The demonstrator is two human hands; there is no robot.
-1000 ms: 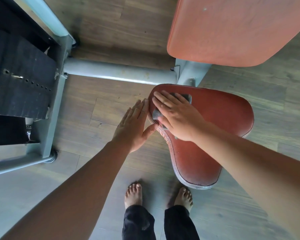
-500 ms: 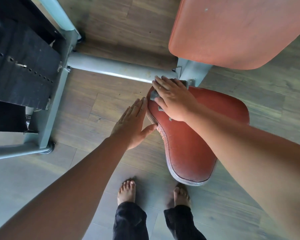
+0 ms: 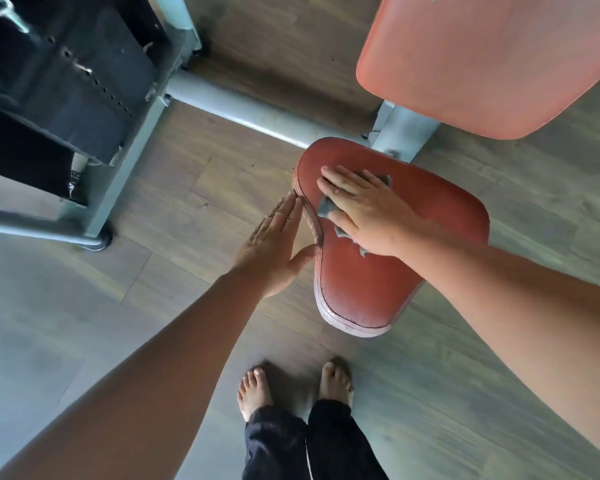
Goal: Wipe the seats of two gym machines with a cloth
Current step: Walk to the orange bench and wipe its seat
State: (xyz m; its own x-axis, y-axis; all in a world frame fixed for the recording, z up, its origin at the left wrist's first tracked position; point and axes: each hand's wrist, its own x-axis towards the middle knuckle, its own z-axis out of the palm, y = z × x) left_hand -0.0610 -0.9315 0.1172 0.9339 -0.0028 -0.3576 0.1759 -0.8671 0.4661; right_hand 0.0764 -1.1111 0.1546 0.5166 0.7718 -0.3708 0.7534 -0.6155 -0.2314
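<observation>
A red padded seat [image 3: 368, 289] of a gym machine sits low over the wooden floor. My right hand [image 3: 364, 211] lies flat on its upper left part and presses a small grey cloth [image 3: 326, 206] against the pad; most of the cloth is hidden under the palm. My left hand [image 3: 274, 244] has straight fingers and rests against the seat's left edge, thumb touching the rim.
The red backrest [image 3: 492, 60] hangs over the far right. A grey steel frame tube [image 3: 257, 112] runs across the floor to a black weight stack [image 3: 66, 77] at the left. My bare feet [image 3: 291, 386] stand just in front of the seat.
My right hand slid the cloth up to the seat's far end, then back down toward the middle left. The left hand stayed against the seat's edge.
</observation>
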